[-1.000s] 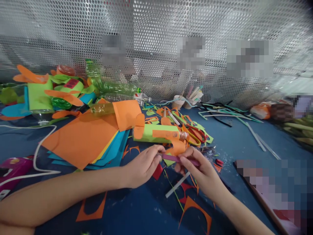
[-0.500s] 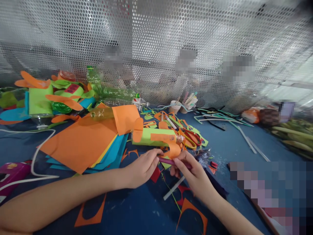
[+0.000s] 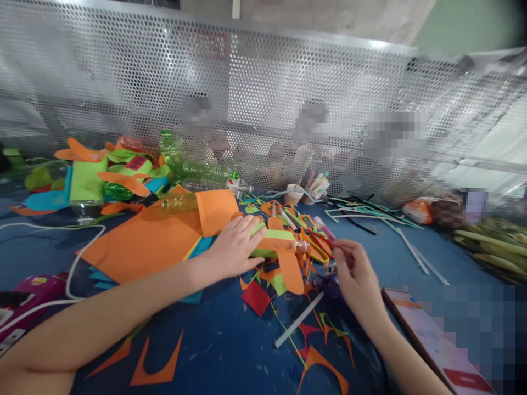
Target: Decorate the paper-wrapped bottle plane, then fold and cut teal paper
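Note:
My left hand (image 3: 236, 244) lies over the near end of a plastic bottle wrapped in lime green paper (image 3: 280, 236), with fingers across the top and thumb along the front. Orange paper fins stick out from the bottle, and one fin (image 3: 290, 271) hangs toward me. To the right of the bottle neck, my right hand (image 3: 356, 274) is closed in a pinch at the lower end of a pink-purple pen (image 3: 324, 227). Scissors with red and yellow handles (image 3: 321, 253) lie just left of its fingertips, partly covered by scraps.
Orange paper sheets (image 3: 140, 244) lie on the left beside paper-covered bottles (image 3: 88, 181). Cups of pens (image 3: 316, 189) stand at the back by a perforated metal screen (image 3: 263, 82). Paper scraps (image 3: 158, 365) lie in front. A phone (image 3: 436, 334) is at right.
My hands have come apart from the pen they both held. My left hand has moved up onto the bottle. My right hand has moved right with the pen. The view has tilted up.

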Demonstrator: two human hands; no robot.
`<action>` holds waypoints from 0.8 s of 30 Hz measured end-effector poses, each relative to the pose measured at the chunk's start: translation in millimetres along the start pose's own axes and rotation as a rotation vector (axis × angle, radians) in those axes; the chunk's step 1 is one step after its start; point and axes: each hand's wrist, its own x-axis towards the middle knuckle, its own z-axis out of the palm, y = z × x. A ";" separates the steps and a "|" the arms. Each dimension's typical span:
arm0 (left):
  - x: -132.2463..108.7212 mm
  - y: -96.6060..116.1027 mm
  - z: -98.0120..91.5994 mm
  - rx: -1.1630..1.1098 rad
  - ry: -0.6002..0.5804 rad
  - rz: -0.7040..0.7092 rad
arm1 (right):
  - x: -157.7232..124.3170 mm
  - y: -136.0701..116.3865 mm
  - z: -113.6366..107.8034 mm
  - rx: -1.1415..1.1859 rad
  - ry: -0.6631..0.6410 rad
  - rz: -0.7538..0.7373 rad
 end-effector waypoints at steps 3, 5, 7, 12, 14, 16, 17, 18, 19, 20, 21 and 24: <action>8.3 2.0 7.0 0.047 -0.106 -0.036 | 2.4 20.3 11.3 -0.233 -0.145 -0.085; 12.3 4.1 9.8 0.082 -0.123 -0.017 | 2.3 30.3 17.3 -0.294 -0.204 -0.095; 13.9 5.2 9.7 0.107 -0.112 -0.003 | 2.1 37.7 20.9 -0.329 -0.263 -0.133; 9.6 -0.7 -1.2 0.184 -0.039 -0.017 | 1.7 49.7 25.1 -0.395 -0.291 -0.295; 7.0 -7.3 -5.7 0.219 -0.015 -0.056 | 0.6 50.6 27.0 -0.400 -0.291 -0.363; 5.3 -16.6 -9.1 0.247 0.003 -0.125 | -1.5 48.5 28.6 -0.395 -0.298 -0.423; 4.8 -22.4 -10.7 0.260 0.012 -0.165 | -2.8 46.4 29.1 -0.393 -0.302 -0.446; 4.6 -29.1 -12.5 0.273 0.020 -0.208 | -4.1 43.9 29.2 -0.389 -0.302 -0.466; 4.7 -36.6 -14.6 0.286 0.027 -0.245 | -5.5 41.1 29.0 -0.385 -0.302 -0.485; 4.9 -45.1 -17.2 0.296 0.036 -0.287 | -6.8 38.0 28.7 -0.380 -0.298 -0.505; 5.1 -54.4 -20.2 0.305 0.043 -0.332 | -8.0 35.0 28.2 -0.373 -0.293 -0.526; 4.7 -87.6 -30.3 0.362 0.012 -0.552 | -10.4 26.0 26.6 -0.356 -0.268 -0.582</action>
